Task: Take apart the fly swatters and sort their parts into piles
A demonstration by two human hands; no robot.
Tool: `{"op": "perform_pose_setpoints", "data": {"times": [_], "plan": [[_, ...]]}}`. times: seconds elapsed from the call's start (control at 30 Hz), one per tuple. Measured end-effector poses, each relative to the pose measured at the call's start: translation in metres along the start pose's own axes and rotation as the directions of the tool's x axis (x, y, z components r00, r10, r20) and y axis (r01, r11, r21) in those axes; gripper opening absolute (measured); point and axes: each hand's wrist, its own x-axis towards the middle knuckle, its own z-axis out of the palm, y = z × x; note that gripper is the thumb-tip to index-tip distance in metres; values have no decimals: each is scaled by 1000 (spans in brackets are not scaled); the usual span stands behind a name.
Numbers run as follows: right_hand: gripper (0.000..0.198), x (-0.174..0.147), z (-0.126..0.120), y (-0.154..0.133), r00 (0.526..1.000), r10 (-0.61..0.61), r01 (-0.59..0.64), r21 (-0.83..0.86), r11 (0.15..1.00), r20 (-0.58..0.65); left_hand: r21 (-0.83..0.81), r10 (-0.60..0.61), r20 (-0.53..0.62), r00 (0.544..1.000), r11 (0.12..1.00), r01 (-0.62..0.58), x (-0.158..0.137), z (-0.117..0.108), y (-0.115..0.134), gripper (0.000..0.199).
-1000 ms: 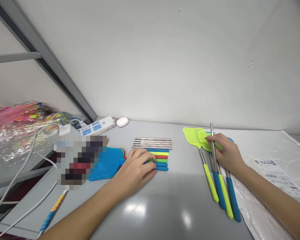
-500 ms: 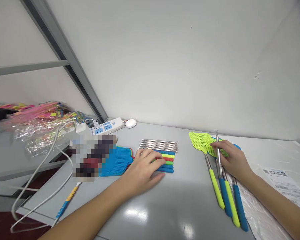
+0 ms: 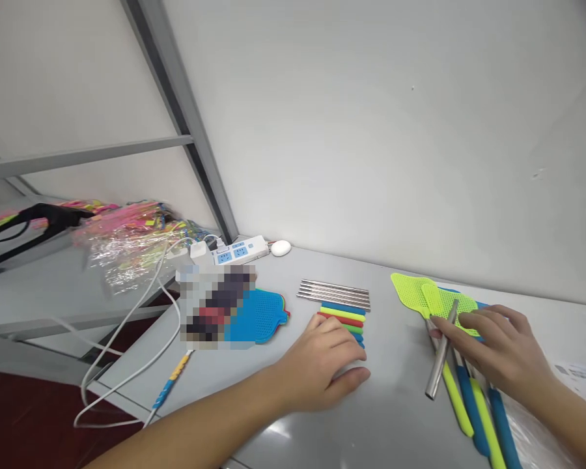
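My right hand (image 3: 502, 352) pinches a metal tube (image 3: 442, 355) between thumb and fingers; its near end tips toward me. Beneath it lie fly swatters with yellow mesh heads (image 3: 413, 293), metal shafts and yellow or blue grips (image 3: 456, 397). On the left, my left hand (image 3: 325, 365) rests with curved fingers over a row of coloured grips (image 3: 342, 312), thumb apart; whether it presses one is hard to see. Several thin metal tubes (image 3: 334, 293) lie just behind that row. A stack of swatter heads, blue on top (image 3: 264, 316), is left of my left hand.
A white power strip (image 3: 241, 251) and a white oval object (image 3: 280, 247) stand by the wall. White cables (image 3: 122, 312) hang over the table's left edge. Clear-bagged colourful items (image 3: 131, 241) lie on a shelf at left. Plastic packaging (image 3: 542, 430) is under my right forearm.
The metal tube in my right hand has swung from upright to leaning toward me. My left hand has slid toward me along the grips, baring more of them. The view has shifted left.
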Motion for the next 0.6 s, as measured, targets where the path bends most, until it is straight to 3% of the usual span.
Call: {"op": "perform_pose_setpoints", "data": {"times": [0.1,0.2,0.33,0.5,0.6], "plan": [[39,13,-7,-8,998,22,-25,54,998,58,-56,-22,-8,1000,998,22,-2,0,-1,28],[47,35,-17,-25,986,-96,75,149,986,137,-133,-53,33,998,990,57,-4,3,3,31],[42,84,-30,-59,966,-248,221,263,939,75,-300,-123,106,987,942,150,-5,8,12,32],[44,139,-25,-96,982,-174,125,444,887,71,-578,-243,110,964,773,261,-4,11,16,25],[48,152,-16,-108,994,48,-97,606,790,96,-694,-314,163,935,637,335,-4,8,14,24]]}}
